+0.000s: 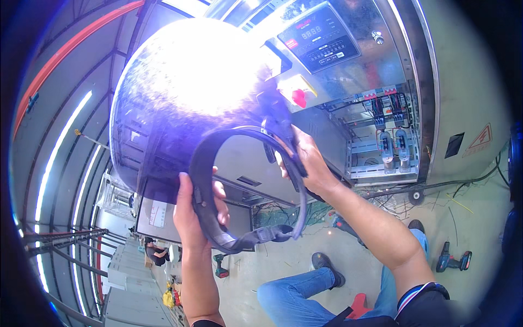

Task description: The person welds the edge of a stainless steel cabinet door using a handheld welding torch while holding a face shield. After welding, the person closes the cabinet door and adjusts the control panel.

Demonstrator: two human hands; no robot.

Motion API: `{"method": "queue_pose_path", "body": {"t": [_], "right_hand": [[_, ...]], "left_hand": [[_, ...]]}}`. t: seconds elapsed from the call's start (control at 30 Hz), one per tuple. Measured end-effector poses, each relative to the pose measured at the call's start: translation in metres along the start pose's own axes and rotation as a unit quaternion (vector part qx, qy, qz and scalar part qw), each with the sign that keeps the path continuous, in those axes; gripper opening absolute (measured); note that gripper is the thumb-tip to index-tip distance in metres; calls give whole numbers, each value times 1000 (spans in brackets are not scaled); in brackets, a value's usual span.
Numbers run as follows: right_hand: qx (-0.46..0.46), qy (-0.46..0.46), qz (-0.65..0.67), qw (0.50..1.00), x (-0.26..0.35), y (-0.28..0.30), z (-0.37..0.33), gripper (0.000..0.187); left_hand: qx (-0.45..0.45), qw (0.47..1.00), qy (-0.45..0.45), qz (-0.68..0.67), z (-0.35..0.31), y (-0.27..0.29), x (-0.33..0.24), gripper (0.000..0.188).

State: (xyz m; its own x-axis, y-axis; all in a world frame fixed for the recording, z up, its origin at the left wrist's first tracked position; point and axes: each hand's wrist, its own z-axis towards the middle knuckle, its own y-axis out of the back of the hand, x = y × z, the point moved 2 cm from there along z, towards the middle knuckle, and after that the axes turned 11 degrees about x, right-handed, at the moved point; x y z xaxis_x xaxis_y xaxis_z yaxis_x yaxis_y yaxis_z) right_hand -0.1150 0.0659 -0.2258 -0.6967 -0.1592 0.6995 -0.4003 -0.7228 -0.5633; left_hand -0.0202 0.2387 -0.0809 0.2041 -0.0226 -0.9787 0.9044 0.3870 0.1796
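A face shield with a large, clear, scuffed visor point(155, 136) and a black headband point(204, 171) is held up in front of me, its strap loop turned toward me. Glare from a bright light washes out the visor's upper part. My left hand point(193, 210) is closed around the headband's left side, thumb outside and fingers inside the loop. On the opposite side, my right hand point(311, 163) grips the headband near where it joins the visor; some of its fingers are hidden behind the band. The adjustable strap point(264, 235) hangs at the bottom of the loop.
Beyond the shield stands an open metal electrical cabinet point(436, 109) with a control panel point(320, 38), a red rotary switch point(298, 98) and wired components point(393, 136). Cordless drills point(452, 261) and loose cables lie on the floor. A person point(156, 252) is farther back at left.
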Motion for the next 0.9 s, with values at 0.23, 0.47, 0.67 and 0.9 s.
{"method": "queue_pose_path", "body": {"t": [0.23,0.47,0.67,0.9], "right_hand": [[16,-32,10,999,-4,2,-3,31],[-5,43,19,999,-4,1,1,52],[7,21,-7,1000,1,6,4,56],[-1,-5,-11,1000,-1,6,5,54]], "left_hand": [[38,999,1,4,5,-10,7,61],[20,993,-71,-90,1,12,3,63],[-29,980,-173,-91,-5,51,-16,63],[-36,984,-166,-55,-7,40,-12,62]]}}
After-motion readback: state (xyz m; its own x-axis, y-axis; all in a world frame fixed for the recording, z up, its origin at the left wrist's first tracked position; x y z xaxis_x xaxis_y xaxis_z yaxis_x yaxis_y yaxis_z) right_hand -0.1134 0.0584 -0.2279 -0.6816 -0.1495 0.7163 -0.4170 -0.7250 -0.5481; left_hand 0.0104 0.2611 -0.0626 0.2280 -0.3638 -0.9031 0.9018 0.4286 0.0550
